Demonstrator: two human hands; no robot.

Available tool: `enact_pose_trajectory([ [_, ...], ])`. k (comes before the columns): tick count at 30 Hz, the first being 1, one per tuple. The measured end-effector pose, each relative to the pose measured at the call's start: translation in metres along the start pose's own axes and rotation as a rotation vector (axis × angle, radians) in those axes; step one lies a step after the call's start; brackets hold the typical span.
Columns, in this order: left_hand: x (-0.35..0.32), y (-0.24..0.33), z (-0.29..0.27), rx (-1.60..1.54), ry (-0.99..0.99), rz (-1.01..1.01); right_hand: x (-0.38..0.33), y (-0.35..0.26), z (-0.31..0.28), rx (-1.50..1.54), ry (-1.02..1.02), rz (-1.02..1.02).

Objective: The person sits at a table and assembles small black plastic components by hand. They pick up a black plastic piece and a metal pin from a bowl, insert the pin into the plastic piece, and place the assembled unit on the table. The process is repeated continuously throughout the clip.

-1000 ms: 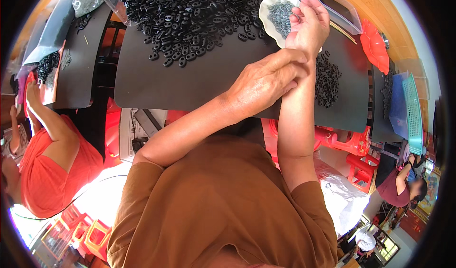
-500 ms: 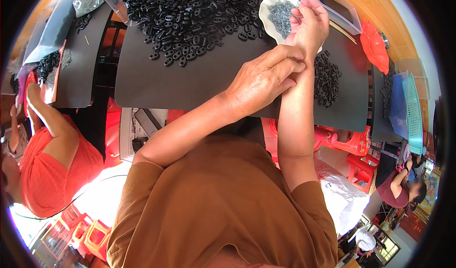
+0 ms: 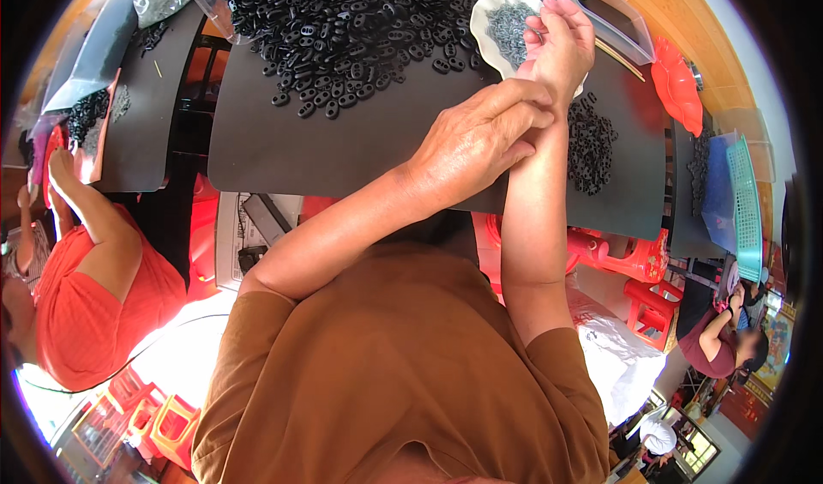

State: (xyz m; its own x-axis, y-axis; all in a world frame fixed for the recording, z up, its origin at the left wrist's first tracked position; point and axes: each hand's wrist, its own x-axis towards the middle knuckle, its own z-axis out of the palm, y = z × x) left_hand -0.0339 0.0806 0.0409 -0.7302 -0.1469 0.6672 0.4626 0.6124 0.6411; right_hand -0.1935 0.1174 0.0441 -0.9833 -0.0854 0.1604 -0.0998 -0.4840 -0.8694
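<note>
My left hand (image 3: 480,144) reaches across my body, its fingers bent and pressed against the inner side of my right wrist. Palm up, my right hand (image 3: 561,48) holds nothing; its fingers are loosely curled and apart. It covers part of a white wavy-edged dish (image 3: 485,42) of small clear-grey pieces (image 3: 507,31). Left of the dish spreads a big heap of black oval pieces with holes (image 3: 343,34). Beside my right forearm lies a smaller pile of dark pieces (image 3: 591,150). All this is on a dark table (image 3: 300,154).
Clear plastic bins (image 3: 613,23) line the far edge. A red scalloped dish (image 3: 675,85) and a teal basket (image 3: 746,205) are at the right. At the left, a person in red (image 3: 111,300) sits by another dark table (image 3: 141,132). Red stools (image 3: 653,308) stand below the table.
My left fingers have shifted very slightly on my right wrist. Otherwise only a tiny shift of the whole view shows.
</note>
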Motion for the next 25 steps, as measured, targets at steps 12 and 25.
enact_pose_trajectory([
  [12,0.007,0.004,-0.006,-0.089,-0.028,-0.191,0.005,0.004,-0.009,-0.008,-0.066,0.029],
  [25,-0.002,-0.004,0.014,-1.029,0.029,-0.535,-0.013,-0.007,0.017,0.211,-0.252,0.099],
])
